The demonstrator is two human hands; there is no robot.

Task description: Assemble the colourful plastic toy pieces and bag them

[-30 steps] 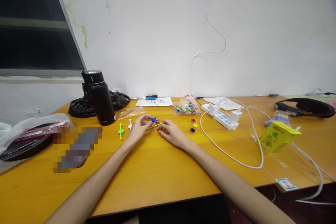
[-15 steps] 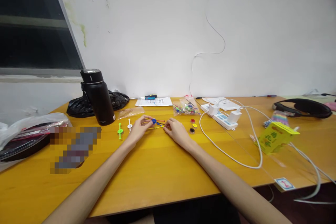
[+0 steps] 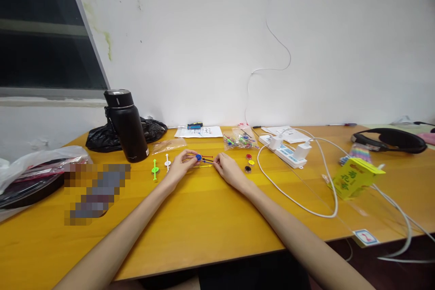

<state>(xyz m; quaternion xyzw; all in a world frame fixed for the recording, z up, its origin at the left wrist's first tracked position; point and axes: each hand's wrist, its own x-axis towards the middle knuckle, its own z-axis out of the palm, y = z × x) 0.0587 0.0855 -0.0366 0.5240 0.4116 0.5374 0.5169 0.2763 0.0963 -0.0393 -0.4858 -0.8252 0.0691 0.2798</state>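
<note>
My left hand (image 3: 180, 166) is closed on a round blue plastic disc (image 3: 199, 157), held between thumb and fingers just above the table. A thin dark blue stick (image 3: 206, 160) runs from the disc to my right hand (image 3: 225, 168), whose fingertips are pinched at its far end. Between the hands lie a red stick (image 3: 208, 157) and a yellow stick (image 3: 204, 166), partly hidden by my fingers. Left of my left hand are a white spinner-like piece (image 3: 167, 163) and a green one (image 3: 155, 170). Red (image 3: 249, 157), yellow (image 3: 251, 163) and black (image 3: 248, 169) discs lie to the right.
A bag of small coloured parts (image 3: 240, 138) sits behind my right hand. Farther right are a power strip (image 3: 288, 156) with looping white cables, a yellow box (image 3: 355, 179) and a black headband-like object (image 3: 390, 140). A black bottle (image 3: 127, 129) stands at left.
The dark blue stick, earlier slanting down from the disc, now points more level toward my right hand. My right fingertips have come to its end. The left hand stays nearly still.
</note>
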